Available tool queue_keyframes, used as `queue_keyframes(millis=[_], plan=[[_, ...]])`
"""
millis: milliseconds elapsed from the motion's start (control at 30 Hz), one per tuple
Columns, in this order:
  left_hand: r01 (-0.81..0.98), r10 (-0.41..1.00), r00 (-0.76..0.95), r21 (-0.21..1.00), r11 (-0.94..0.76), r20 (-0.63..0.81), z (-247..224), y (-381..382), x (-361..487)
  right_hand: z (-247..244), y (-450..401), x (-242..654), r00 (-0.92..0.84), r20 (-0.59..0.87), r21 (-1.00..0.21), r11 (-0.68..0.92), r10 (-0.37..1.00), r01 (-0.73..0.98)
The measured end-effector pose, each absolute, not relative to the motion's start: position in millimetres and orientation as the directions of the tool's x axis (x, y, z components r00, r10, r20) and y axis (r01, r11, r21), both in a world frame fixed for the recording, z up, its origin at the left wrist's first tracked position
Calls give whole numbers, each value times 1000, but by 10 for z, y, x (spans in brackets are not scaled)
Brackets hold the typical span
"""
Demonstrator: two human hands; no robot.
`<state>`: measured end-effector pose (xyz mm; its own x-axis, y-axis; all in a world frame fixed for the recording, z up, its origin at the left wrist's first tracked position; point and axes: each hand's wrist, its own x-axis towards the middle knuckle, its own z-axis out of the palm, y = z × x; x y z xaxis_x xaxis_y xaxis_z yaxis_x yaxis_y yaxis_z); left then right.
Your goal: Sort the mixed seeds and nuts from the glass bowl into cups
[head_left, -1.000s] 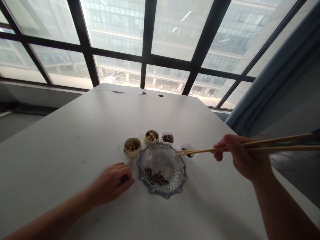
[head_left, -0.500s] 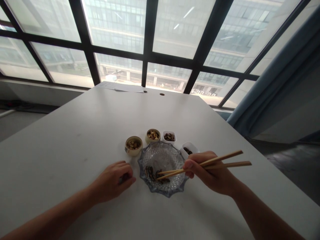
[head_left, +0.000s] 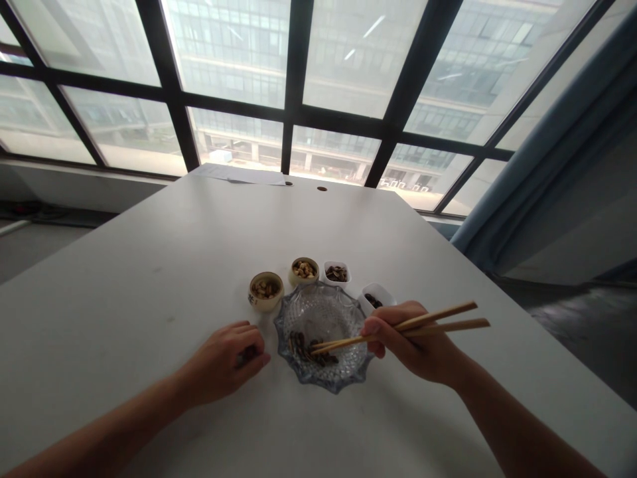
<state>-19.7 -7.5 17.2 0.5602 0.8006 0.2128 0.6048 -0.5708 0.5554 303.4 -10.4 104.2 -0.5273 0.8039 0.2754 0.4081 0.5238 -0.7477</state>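
My right hand [head_left: 411, 338] is closed around a pair of wooden chopsticks [head_left: 343, 342]. Their tips are close together, touching or just over dark striped seeds [head_left: 298, 346] in a clear glass bowl with a scalloped rim [head_left: 326, 312]. Whether a seed is pinched between the tips is too small to tell. Left of the bowl, my left hand [head_left: 231, 358] rests on the table with loosely curled fingers and the thumb apart, apparently holding nothing.
Behind the glass bowl stand two cream cups, one with brownish nuts or seeds [head_left: 266, 291], one with pale nuts [head_left: 304, 269]. White dishes hold striped seeds [head_left: 336, 272] and dark seeds [head_left: 374, 299]. Papers [head_left: 243, 174] lie at the white table's far edge by the window.
The chopstick tips have drawn closer together and shifted slightly up. Their rear ends have moved a little left with my right hand. My left hand has stayed in place.
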Motion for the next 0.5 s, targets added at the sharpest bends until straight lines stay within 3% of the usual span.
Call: queue_keyframes(millis=[167,367,500], plan=[[604,798,567,556,-571,205,170,-77,-204,988,-89,3021,-435,259,-839,424,862,342],[604,802,561,561,-565,204,176,-84,-195,1021,102,3089,33,143,-989,141,989,41],[601,799,565,561,-570,206,160,-76,-196,1045,232,3188,175,126,-987,142,976,-78]])
